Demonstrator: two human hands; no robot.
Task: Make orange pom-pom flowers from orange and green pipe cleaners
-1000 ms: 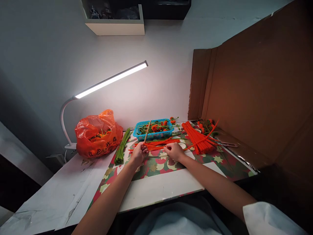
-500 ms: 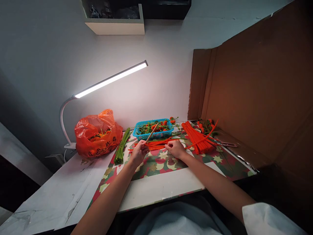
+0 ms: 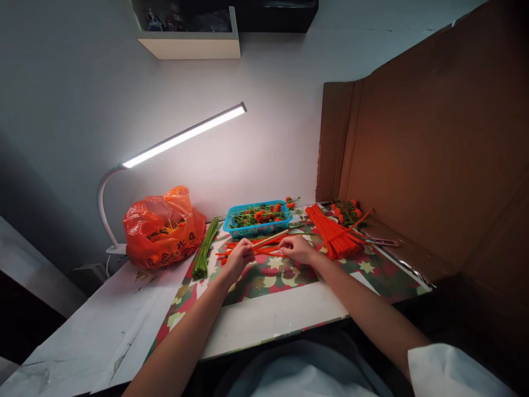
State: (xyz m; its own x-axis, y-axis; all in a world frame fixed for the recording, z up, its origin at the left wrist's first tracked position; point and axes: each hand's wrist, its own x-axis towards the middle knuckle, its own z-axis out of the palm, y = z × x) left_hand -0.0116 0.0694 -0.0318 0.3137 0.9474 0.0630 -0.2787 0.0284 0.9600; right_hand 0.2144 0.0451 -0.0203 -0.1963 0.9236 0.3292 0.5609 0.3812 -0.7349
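Observation:
My left hand (image 3: 239,258) is closed round the lower end of a thin wooden stick (image 3: 270,238), which points up and to the right at a low slant. A short way to its right, my right hand (image 3: 296,248) is pinched, and an orange pipe cleaner (image 3: 268,253) runs to its fingertips from the left hand. More loose orange pipe cleaners (image 3: 231,244) lie on the table behind both hands. To the right is a thick bundle of orange pipe cleaners (image 3: 334,234).
A blue basket (image 3: 256,231) of orange pompom flowers stands behind the hands. Left of it lie a bundle of green stems (image 3: 205,251) and an orange plastic bag (image 3: 163,234). A lit lamp (image 3: 185,135) arches above. Pink-handled scissors (image 3: 384,241) and a cardboard wall (image 3: 430,154) are at right.
The wooden stick has tipped down from a steep slant to a nearly flat one, pointing toward my right hand. The view has shifted slightly.

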